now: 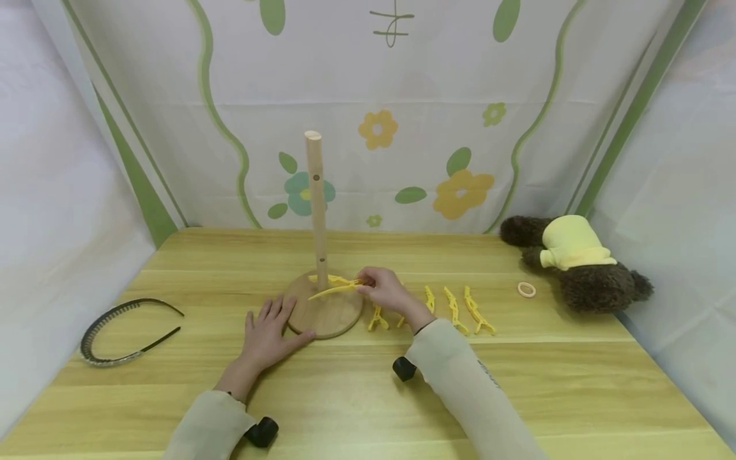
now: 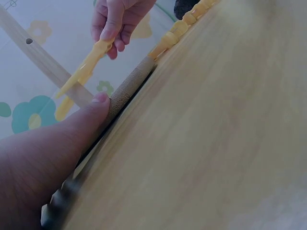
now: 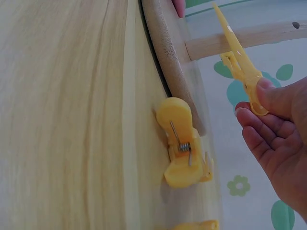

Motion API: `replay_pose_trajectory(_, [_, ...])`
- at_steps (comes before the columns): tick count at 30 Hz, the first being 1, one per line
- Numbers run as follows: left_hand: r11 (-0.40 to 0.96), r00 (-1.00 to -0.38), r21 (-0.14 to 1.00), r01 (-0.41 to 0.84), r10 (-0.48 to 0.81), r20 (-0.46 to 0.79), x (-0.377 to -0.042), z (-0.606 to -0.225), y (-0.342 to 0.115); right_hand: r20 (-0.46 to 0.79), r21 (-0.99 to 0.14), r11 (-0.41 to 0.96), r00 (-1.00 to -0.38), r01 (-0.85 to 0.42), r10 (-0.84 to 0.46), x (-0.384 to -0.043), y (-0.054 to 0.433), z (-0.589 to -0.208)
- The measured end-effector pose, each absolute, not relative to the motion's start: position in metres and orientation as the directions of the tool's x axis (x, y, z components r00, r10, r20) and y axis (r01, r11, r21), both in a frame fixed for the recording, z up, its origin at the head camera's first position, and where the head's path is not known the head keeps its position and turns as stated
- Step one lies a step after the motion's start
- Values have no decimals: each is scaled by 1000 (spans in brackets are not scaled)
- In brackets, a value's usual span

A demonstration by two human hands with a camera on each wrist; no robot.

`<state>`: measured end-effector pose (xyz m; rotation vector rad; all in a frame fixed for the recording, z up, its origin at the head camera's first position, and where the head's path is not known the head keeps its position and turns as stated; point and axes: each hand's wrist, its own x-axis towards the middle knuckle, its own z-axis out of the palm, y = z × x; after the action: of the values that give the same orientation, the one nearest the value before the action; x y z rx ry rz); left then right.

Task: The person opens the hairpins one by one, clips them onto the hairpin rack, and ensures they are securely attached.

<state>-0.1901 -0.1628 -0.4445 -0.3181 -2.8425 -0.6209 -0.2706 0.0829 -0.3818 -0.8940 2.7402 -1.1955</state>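
Observation:
My right hand pinches the handle end of a yellow alligator hair clip between thumb and fingers. The clip's jaws are spread, one in front of the wooden post and the other behind it in the head view, low over the base. With fingers spread, my left hand rests on the left edge of the round wooden base, its thumb at the front rim. Several more yellow hair clips lie in a row right of the base, partly hidden by my right hand. One loose clip shows its metal spring.
A black toothed headband lies at the left of the wooden table. On the right are a small pale ring and a dark brown plush toy in a yellow top. A printed curtain hangs behind.

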Motion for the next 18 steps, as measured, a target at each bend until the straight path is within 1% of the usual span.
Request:
replay_pose_trajectory(7, [890, -954, 379, 255, 167, 250, -189, -443, -162, 185, -697, 535, -841, -477, -509, -273, 75, -385])
replay_pose_trajectory(13, [891, -955, 378, 253, 165, 248, -189, -443, -162, 194, -695, 528, -834, -488, -517, -274, 71, -387])
replay_pose_trajectory(18, [891, -955, 377, 253, 169, 242, -190, -444, -162, 169, -713, 518, -833, -472, -527, -275, 68, -390])
